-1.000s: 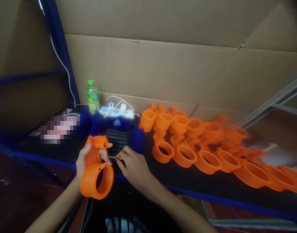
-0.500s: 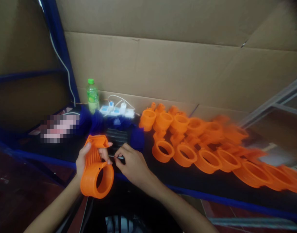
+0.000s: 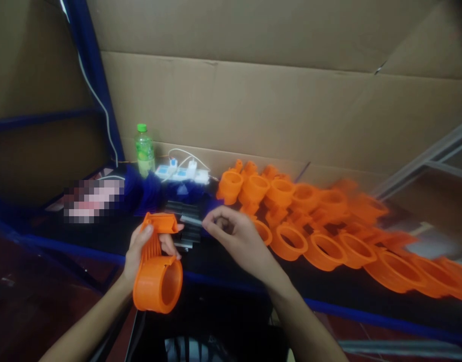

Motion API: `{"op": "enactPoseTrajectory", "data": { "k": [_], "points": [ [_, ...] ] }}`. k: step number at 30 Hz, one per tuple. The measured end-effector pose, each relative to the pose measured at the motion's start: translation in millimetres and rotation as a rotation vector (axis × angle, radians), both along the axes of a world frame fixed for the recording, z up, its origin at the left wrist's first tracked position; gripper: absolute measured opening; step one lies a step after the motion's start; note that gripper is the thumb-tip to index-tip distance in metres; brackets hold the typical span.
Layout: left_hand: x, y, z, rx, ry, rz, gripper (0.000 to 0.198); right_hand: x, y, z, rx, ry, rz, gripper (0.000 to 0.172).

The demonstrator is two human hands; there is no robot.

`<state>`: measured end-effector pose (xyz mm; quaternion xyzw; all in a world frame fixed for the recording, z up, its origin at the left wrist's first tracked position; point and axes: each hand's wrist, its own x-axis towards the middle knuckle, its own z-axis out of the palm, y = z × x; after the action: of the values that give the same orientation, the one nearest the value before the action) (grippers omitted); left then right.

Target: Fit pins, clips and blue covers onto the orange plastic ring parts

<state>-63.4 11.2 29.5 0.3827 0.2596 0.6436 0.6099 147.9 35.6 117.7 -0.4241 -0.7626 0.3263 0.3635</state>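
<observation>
We are looking at a bottle (image 3: 144,153) whose green label is apparently carrying printing, though it is showing too softly for us to be reading any word. In front of the bottle, our left hand (image 3: 133,259) is wrapping around the ribbed neck of an orange part (image 3: 151,286), thumb pressing on one side and fingers curling behind, the round collar hanging lowest. In front and to the right of the bottle, our right hand (image 3: 238,239) is pinching the end of a pale toothed strip (image 3: 192,220) between thumb and forefinger, the other fingers folding inward. The strip is pointing toward the left hand and overlapping some dark slats (image 3: 183,207) in our view.

Just right of the bottle, a white power strip (image 3: 181,173) is lying with plugs in it; farther right, more orange parts (image 3: 329,261) are standing in close rows. Behind the bottle, a cardboard wall (image 3: 253,110) is bounding the counter (image 3: 216,256); well in front of it, the blue front edge (image 3: 367,316) is running along, a band of black surface showing between edge and rows.
</observation>
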Motion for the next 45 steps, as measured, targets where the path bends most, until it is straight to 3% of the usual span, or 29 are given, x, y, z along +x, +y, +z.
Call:
{"op": "enactPoseTrajectory", "data": {
  "k": [12, 24, 32, 45],
  "points": [
    [1, 1, -4.9, 0.051, 0.048, -0.023, 0.039, -1, 5, 5.9, -0.135, -0.019, 0.099, 0.022],
    [1, -3, -6.2, 0.092, 0.096, -0.072, 0.035, 6, 7, 22.6, -0.303, -0.084, 0.152, 0.023],
    [2, -7, 0.9, 0.011, 0.148, -0.066, 0.035, 8, 5, 25.0, -0.137, -0.196, 0.164, 0.023],
    [-1, -12, 7.0, -0.033, 0.316, -0.101, 0.034, 15, 16, 39.9, -0.144, -0.42, 0.275, 0.024]
  ]
}}
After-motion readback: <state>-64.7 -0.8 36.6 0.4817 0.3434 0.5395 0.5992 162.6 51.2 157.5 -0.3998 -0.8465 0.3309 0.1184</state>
